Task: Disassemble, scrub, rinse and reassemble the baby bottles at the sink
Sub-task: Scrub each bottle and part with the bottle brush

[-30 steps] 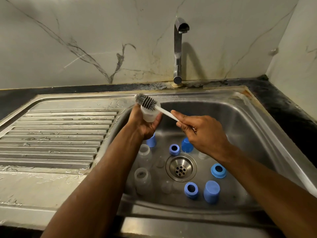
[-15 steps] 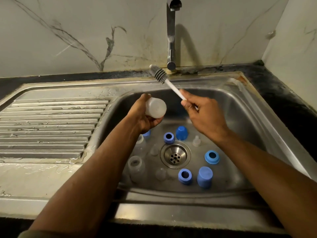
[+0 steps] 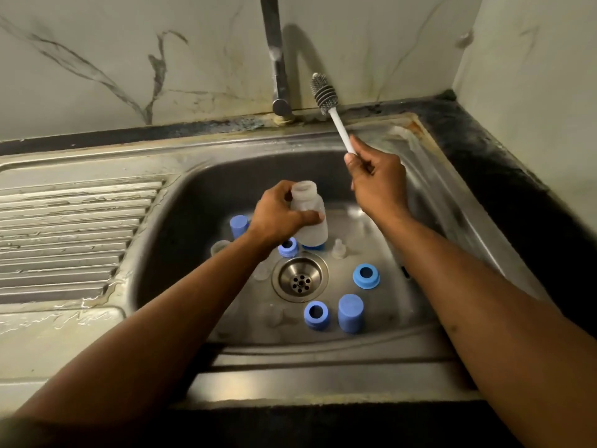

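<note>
Marble-veined wall behind, steel sink (image 3: 429, 176) w/ ribbed drainboard (image 3: 74, 234) on your left; tap (image 3: 274, 53) is cut off at the top, so you can't see the spout or whether water runs

What changed: a sec ago your brush (image 3: 323, 95) lay across the mouth of the bottle (image 3: 309, 218); now it's pulled clear, head up by the tap base, well apart from the bottle. Bottle has also been turned, from base-toward-you to nearly upright, mouth up, held low over the basin. Reads like the scrub on this one is done or paused, rinse likely next, but that's a guess

Hands: well apart. Your left hand (image 3: 277, 218) wraps the bottle, thumb across the front. Your right hand (image 3: 376, 179) pinches the white brush handle near its lower end

Still loose on the basin floor round the drain (image 3: 300, 279): blue rings (image 3: 365, 277), blue caps (image 3: 350, 313), clear teats (image 3: 338, 248). So reassembly not started

Hard to tell: other clear bottles sit behind your left forearm, mostly hidden, count unclear. One blue piece is tucked behind the held bottle. Can't see soap or residue inside the bottle, plastic's too cloudy
</note>
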